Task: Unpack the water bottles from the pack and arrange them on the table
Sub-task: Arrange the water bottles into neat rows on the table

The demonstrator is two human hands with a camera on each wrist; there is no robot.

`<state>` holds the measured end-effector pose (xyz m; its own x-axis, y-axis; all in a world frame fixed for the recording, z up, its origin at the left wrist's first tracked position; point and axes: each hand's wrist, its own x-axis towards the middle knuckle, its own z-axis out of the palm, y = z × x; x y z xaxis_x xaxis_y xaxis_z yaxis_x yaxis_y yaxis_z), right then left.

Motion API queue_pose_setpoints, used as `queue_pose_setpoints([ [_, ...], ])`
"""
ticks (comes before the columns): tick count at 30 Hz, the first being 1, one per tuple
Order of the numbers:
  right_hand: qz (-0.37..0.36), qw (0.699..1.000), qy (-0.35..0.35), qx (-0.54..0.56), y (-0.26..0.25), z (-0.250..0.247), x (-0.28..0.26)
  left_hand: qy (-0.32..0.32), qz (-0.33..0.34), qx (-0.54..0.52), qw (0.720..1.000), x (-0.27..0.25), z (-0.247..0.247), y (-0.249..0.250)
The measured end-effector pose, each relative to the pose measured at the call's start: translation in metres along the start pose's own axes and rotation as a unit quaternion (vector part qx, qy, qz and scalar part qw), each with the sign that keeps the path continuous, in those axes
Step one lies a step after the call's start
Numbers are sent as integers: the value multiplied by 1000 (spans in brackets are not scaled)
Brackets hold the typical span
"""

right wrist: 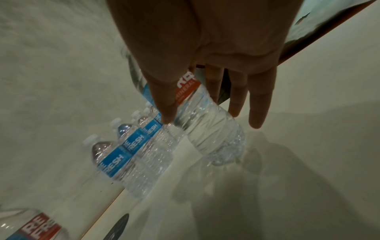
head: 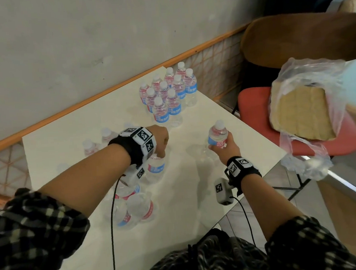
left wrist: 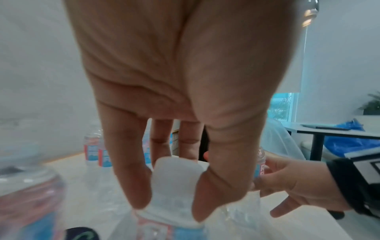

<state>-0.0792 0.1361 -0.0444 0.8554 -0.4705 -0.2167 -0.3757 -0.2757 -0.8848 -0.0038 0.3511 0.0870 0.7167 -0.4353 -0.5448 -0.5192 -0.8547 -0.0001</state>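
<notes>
My left hand [head: 162, 152] reaches down over the torn clear pack [head: 133, 202] and pinches the white cap [left wrist: 176, 175] of an upright bottle [head: 156, 167] between thumb and fingers. My right hand [head: 219, 147] grips another water bottle [head: 217, 134] round its blue and red label, holding it tilted just above the white table [head: 198, 186] near the right edge. The right wrist view shows that bottle [right wrist: 207, 128] between thumb and fingers. Several bottles [head: 169, 93] stand upright in a cluster at the far right corner. A few more lie in the pack under my left forearm.
Loose bottles [head: 90, 147] stand at the table's left behind my left arm. Beyond the right table edge, a red chair [head: 254, 116] carries a clear plastic bag with a beige block [head: 301, 114]. A grey wall with an orange rail [head: 105, 91] backs the table.
</notes>
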Motion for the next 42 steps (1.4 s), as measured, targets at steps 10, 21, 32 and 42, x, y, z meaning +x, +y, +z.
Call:
queue_pose_setpoints([
  [10,-2,1000,3,13,11,-44,52,136,26,-190,972,73,-32,63],
  [21,-34,998,-32,42,-3,-54,133,193,6,-226,955,142,-80,69],
  [32,-58,990,-104,81,-30,-18,191,212,-5,-187,959,178,-111,43],
  [42,2,987,-153,56,-18,17,225,188,-42,-150,970,189,-121,17],
])
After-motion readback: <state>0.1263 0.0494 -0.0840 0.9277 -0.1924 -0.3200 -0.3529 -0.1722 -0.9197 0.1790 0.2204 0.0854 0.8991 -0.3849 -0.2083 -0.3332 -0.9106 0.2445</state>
